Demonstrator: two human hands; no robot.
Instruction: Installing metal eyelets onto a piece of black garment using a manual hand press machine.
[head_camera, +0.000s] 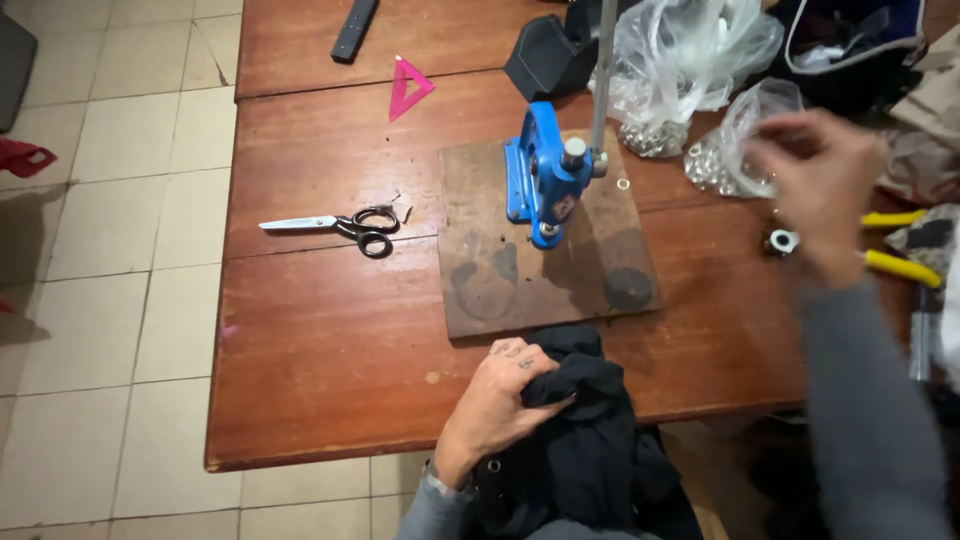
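Left hand (495, 400) clamps the black garment (585, 430) at the counter (330, 350) edge, right hand (822, 190) blurred at the eyelet bag (735, 150), grip unclear; we should keep fabric flat near the blue press (545, 175).

Dim, warm indoor light with motion blur on one side.

The worktop (330, 330) shows a soft sheen along its near half, and the blue press (545, 175) throws a faint shadow rightward across its board. The right hand (825, 185) is smeared by motion, its fingers indistinct, while the left hand (495, 400) and the scissors (335, 227) stay fairly sharp. The black cloth (590, 440) loses detail in darkness.
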